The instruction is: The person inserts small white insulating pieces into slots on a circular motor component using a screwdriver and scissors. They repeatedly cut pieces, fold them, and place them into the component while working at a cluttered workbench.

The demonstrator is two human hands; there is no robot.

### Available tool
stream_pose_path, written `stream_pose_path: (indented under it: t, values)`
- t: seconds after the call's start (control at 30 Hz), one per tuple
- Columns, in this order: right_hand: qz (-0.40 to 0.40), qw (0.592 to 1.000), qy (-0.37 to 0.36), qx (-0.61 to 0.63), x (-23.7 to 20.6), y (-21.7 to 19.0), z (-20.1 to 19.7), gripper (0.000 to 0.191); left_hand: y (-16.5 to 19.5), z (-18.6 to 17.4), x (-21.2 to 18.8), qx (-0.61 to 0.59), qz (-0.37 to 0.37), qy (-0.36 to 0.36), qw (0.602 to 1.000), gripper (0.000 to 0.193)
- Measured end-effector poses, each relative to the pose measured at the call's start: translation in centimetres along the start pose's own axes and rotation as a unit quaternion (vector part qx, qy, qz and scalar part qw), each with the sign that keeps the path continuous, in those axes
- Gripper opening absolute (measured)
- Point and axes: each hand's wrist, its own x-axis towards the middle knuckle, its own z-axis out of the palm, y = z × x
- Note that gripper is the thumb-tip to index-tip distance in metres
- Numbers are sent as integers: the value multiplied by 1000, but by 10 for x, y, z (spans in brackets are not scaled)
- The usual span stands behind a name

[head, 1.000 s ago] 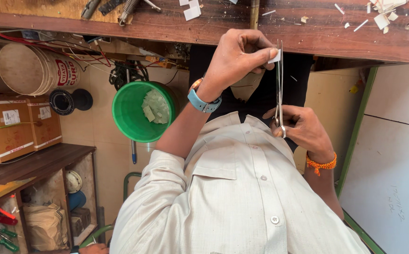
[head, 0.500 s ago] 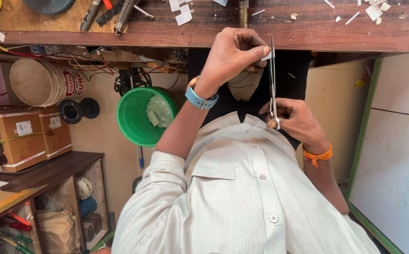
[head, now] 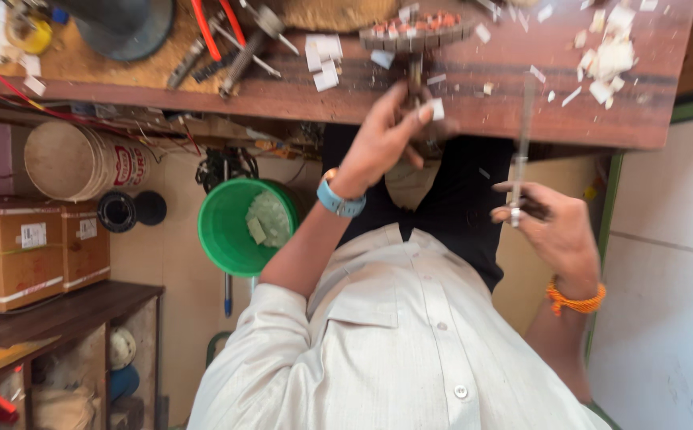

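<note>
Scissors [head: 519, 171] clamped in our right hand [head: 554, 231], blades toward wooden bench [head: 474, 103], our left hand [head: 382, 139] pinching small white paper piece [head: 436, 109], green bucket [head: 231, 231] left.

Green bucket [head: 227, 231], cardboard boxes [head: 36, 251], pliers [head: 203, 32] and a white drum [head: 76, 163]

Two brown cardboard boxes [head: 40, 251] sit side by side on the dark shelf at far left, each bound with a pale strap; the bigger one carries a small white rectangular label [head: 33, 235], the smaller one another white label [head: 87, 228]. Above them a tan round drum [head: 84, 162] lies on its side, with a red-and-white printed label [head: 130, 159] on its wall.
</note>
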Motion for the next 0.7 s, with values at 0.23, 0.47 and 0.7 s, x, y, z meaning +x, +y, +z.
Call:
stream_pose_path:
  t: [0.23,0.47,0.7]
  values:
    - [-113,953,108,-261,63,-35,-40,43,-7,-4,-43,-38,-1,-14,999,20]
    - [-153,842,-26,-517,112,-84,-58,36,-9,-2,-70,-32,-4,30,999,15]
    - [-216,975,-56,-14,71,-87,39,38,0,5,-73,-7,-1,83,997,10]
